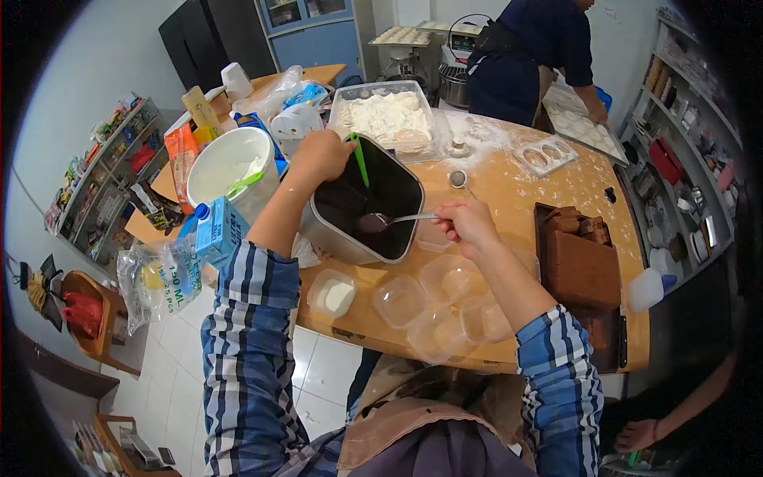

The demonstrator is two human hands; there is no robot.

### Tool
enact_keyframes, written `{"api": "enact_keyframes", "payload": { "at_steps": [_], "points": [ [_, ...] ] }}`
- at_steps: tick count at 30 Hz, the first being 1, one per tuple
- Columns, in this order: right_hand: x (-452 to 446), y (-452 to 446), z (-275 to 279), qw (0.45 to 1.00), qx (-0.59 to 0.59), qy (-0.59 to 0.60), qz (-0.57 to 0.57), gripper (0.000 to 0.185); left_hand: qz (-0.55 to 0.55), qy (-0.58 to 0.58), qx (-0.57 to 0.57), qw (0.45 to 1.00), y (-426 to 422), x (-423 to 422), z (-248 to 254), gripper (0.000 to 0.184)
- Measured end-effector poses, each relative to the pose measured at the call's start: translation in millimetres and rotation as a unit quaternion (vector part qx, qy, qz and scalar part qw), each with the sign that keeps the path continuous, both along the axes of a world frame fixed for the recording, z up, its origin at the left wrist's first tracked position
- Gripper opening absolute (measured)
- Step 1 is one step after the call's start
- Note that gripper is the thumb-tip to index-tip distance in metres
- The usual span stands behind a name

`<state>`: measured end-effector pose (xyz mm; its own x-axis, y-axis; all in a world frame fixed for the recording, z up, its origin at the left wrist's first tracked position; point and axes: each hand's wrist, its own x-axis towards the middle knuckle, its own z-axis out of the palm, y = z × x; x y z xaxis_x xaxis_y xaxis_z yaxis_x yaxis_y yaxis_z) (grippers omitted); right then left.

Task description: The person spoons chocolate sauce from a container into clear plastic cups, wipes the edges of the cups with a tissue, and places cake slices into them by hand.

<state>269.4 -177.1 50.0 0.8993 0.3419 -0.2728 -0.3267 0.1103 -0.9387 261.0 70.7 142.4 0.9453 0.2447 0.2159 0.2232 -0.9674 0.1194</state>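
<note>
My left hand is closed at the far left rim of a deep metal container, gripping a green spatula that slants down inside; its lower end is hard to make out. Dark brown contents coat the container. From the right, my right hand holds a metal spoon by its handle, the bowl of it inside the container with dark stuff on it. Clear plastic tubs stand below my right forearm. One small tub nearer the left holds something white.
A white bucket and a blue carton stand left. Behind is a tub of flour-like powder. Chocolate-brown cake blocks sit on a dark tray at right. A co-worker handles a tray; another person's hand shows lower right.
</note>
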Motion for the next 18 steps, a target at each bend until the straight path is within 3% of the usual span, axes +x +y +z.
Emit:
{"api": "enact_keyframes", "payload": {
  "at_steps": [18],
  "points": [
    [8.9,-22.0,25.4,0.998,0.04,-0.024,-0.048,0.004,0.022,0.013,-0.053,0.998,18.0,0.6,-8.1,0.05]
  ]
}}
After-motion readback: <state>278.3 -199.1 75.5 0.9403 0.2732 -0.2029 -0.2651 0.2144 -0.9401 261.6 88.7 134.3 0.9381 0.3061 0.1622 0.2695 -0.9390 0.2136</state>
